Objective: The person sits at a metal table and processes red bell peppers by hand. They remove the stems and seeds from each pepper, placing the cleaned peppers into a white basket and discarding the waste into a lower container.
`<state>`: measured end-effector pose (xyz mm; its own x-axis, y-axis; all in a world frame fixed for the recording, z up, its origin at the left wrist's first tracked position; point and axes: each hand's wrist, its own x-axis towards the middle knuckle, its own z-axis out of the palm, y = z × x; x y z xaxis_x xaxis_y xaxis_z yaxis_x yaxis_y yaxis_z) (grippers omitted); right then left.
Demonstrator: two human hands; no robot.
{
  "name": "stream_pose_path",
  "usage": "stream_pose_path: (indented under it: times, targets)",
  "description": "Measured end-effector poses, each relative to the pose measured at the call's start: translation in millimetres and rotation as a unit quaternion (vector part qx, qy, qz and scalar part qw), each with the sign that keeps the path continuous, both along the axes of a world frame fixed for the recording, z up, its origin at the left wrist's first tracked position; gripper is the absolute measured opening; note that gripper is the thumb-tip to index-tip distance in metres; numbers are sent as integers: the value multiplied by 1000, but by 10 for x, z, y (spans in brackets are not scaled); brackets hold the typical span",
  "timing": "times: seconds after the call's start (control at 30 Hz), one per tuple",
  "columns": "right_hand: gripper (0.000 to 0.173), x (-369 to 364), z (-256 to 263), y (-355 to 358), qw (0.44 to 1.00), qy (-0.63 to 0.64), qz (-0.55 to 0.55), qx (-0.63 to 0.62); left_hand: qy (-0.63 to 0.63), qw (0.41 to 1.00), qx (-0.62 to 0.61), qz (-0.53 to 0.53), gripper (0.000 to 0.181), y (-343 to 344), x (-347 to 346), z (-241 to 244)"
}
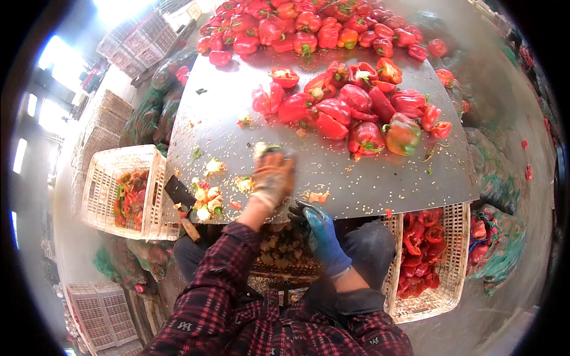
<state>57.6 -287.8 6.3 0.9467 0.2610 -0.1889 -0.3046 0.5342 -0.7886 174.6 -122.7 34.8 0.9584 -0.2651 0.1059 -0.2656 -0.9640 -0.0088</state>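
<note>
My left hand [272,174], in a soiled orange-brown glove, reaches low over the metal tabletop [356,191]. Motion blurs it, and a pale pepper core [262,149] with a green stem lies at its fingertips; whether it grips the core is unclear. My right hand [319,236], in a blue coated glove, hovers by the near edge, thumb apart and nothing visible in it. Cut and whole red peppers [331,118] lie beyond both hands. Left of them sit discarded pepper cores [207,198] and a cleaver [179,191], its wooden handle overhanging the edge.
Whole red peppers [307,26] are heaped at the far end. A plastic crate [153,191] of pepper scraps stands left. Another crate [458,262], holding cut red peppers, is at right, partly under the table. Net sacks [498,240] line the sides. Seeds litter the tabletop.
</note>
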Motion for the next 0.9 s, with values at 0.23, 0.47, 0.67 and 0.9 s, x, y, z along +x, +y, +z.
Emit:
stream_pose_path:
  times: [0.23,0.47,0.67,0.9]
  targets:
    - [33,70,428,-116,985,104,-45,130,-89,995,-33,4,53,-231,496,423]
    - [34,91,415,-157,987,65,-75,123,-88,982,50,-162,49,-996,932,568]
    - [39,241,293,-173,974,101,-162,126,-15,980,-113,-161,41,-686,233,639]
    - [36,8,212,-250,971,-125,-201,-40,20,962,-163,-217,45,-578,-890,625]
